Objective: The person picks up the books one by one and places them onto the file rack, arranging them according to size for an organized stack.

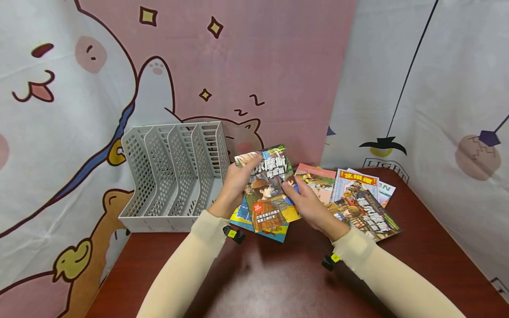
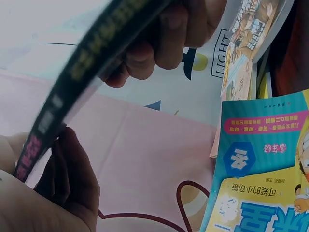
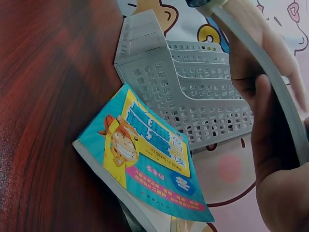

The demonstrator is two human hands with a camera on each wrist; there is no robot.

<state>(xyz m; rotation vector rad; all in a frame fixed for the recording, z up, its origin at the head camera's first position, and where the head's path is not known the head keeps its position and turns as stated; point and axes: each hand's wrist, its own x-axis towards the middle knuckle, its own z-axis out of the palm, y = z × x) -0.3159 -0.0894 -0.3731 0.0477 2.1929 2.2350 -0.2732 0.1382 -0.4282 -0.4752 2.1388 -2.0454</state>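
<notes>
A grey perforated plastic rack with four compartments (image 1: 167, 224) stands on a dark reddish-brown worktop (image 1: 270, 282). Just right of the rack lies a blue-and-yellow paperback with a grinning cartoon figure (image 3: 154, 145), partly covered in the head view. Farther right of the rack, colourful overlapping paperbacks (image 1: 367, 216) are partly hidden by the right hand (image 1: 310, 203). Between that spread and the rack, an illustrated paperback showing a brown-capped figure (image 1: 266, 190) is held up, the left hand (image 1: 236, 179) gripping its left edge, the right hand its right.

- Held book (image 1: 271, 196): paper, its cover smooth and glossy
- Blue-and-yellow book (image 3: 157, 154): paper, smooth cover
- Rack (image 1: 167, 224): smooth, matt plastic
- Counter (image 1: 278, 278): wood by its look, polished, glossy
- Backdrop (image 1: 270, 57): matt cloth, lightly creased
- Sleeves (image 1: 180, 269): matt cloth
</notes>
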